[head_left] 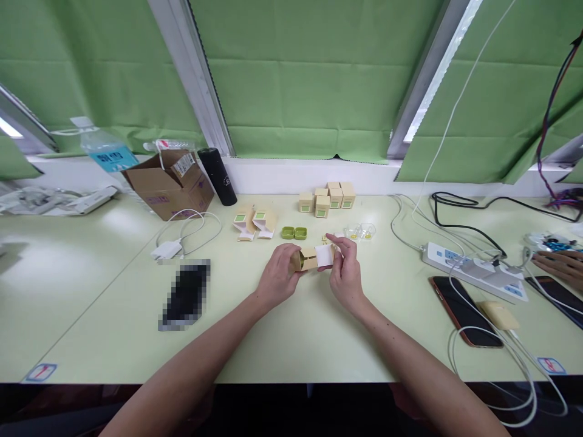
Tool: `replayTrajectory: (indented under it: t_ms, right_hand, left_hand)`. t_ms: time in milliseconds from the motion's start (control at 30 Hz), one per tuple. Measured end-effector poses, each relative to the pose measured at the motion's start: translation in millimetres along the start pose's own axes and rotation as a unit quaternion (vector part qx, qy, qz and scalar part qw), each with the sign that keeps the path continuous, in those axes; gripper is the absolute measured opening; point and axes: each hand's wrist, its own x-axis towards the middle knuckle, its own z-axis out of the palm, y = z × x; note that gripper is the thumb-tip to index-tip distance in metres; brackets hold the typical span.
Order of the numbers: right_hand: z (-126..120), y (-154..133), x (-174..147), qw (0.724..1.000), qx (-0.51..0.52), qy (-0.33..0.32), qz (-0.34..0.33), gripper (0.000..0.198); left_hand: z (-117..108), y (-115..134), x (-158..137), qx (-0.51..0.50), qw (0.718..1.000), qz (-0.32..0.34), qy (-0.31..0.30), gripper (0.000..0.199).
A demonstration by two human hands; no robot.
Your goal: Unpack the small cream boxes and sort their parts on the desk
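Between my two hands, just above the table, is a small tan cardboard box [309, 259] with its flaps open and something green inside. My left hand [279, 271] wraps around the box's left end. My right hand [346, 271] pinches the white inner flap [325, 255] at the other end, index finger raised. Right behind the box sit two small green trays [294, 233] side by side. Tiny yellow pieces [324, 239] lie near my right fingertips. Clear plastic pieces with yellow bits [359, 231] rest farther right. Two opened, folded-out boxes [255, 223] stand to the left.
Several closed tan boxes [334, 197] are grouped at the back. A brown carton [170, 185] and a black tumbler [217, 176] stand back left. On the right lie a power strip [473, 271], cables and a phone [464, 311]. Another person's hand [560, 270] shows at the right edge.
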Motion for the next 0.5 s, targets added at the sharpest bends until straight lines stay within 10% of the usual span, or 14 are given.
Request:
replayTrajectory:
  t_ms: [500]
  right_hand:
    - [-14,-5,5,0.976,-0.106,0.037,-0.187,0.036]
  left_hand:
    - [-4,7,2,0.002,0.999,-0.007,-0.040,0.046]
